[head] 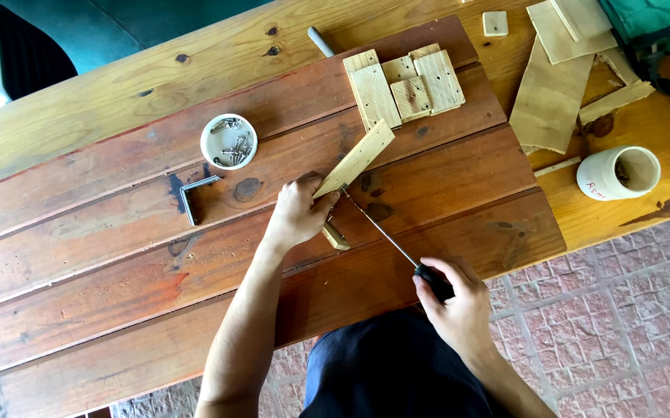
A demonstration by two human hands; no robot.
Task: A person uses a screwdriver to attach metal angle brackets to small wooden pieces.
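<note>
Pinning wood strip [356,159] on table [118,255], left hand [298,213] fingers curled over its near end. Right hand [459,298] fist clenched round screwdriver [397,248] handle, tip at strip end. Bowl [229,141] of screws nearby, 1 bracket [194,196] beside it.

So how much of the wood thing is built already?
Done: a panel of small boards lies joined at the top of the table. In hand: the left hand steadies a wooden strip while the right hand holds a screwdriver against it. Left: screws in the white dish, a metal bracket and loose offcuts lie unused.
</note>
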